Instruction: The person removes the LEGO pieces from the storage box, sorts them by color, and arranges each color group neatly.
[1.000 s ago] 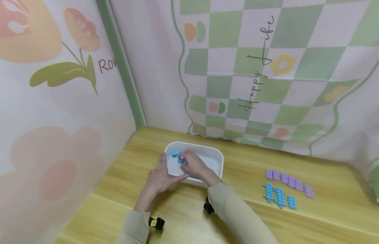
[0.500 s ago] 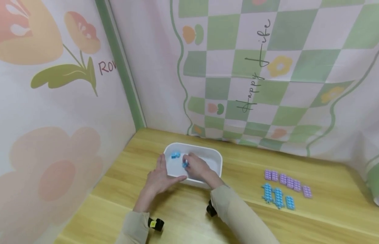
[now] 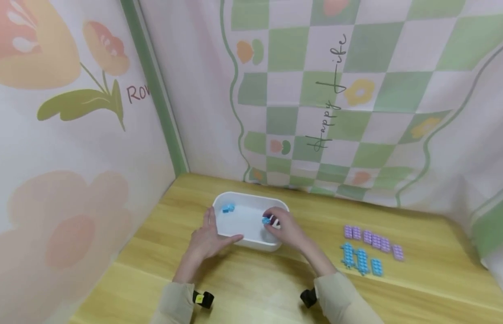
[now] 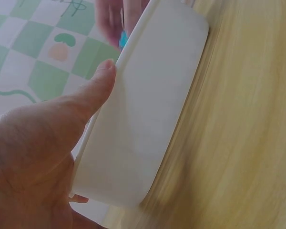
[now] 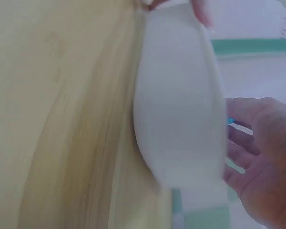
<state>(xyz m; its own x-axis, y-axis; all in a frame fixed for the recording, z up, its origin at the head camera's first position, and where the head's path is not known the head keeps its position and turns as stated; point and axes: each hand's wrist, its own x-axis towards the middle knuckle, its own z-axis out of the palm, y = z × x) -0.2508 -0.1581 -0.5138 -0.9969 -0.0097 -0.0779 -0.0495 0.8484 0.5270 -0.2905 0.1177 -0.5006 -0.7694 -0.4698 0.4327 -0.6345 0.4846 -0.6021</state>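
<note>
A white plastic bin (image 3: 257, 245) stands on the wooden table. My left hand (image 3: 204, 240) rests against its left front corner, the thumb straight along the front rim and the other fingers straight up the left side. Thumb and fingers of my right hand (image 3: 287, 227) pinch a small light-blue toy brick (image 3: 265, 220) over the right part of the bin. A bit of that brick (image 4: 123, 39) peeks past the rim in the left wrist view, the rest hidden. More blue pieces (image 3: 228, 208) lie at the bin's back left.
Right of the bin, several purple bricks (image 3: 376, 241) form a row. In front of them lie two long blue pieces with side knobs (image 3: 361, 261) and one blue brick (image 3: 377, 267). A patterned curtain (image 3: 328, 112) hangs behind the table.
My right hand has picked the blue brick from among the pieces at the bin's left and carried it rightward. My left hand keeps its place at the bin's corner.
</note>
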